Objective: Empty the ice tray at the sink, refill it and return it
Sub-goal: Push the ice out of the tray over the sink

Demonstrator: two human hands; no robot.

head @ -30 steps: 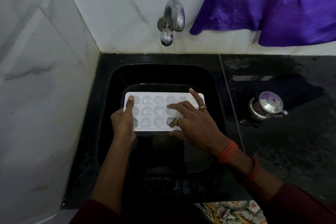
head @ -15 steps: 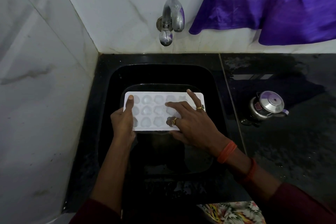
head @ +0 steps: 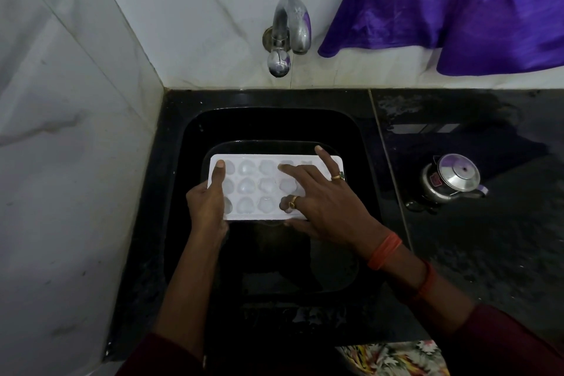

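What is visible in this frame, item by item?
Chrome wall tap: one, silver, back wall.
Black sink: one, black, centre, below the tap.
White plastic ice tray with heart-shaped cells: one, white, held over the sink.
Purple cloth: one, purple, hanging top right.
Black stone counter: one, black, around sink.
Small steel lidded pot: one, silver, counter right of sink.
Floral fabric: one, multicoloured, bottom edge.
Left hand: one, gripping the tray's left end.
Right hand: one, ringed fingers spread on tray's right half.

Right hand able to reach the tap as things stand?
Probably yes. The right hand only presses on the ice tray, which the left hand grips, and nothing stands between it and the tap above the sink.
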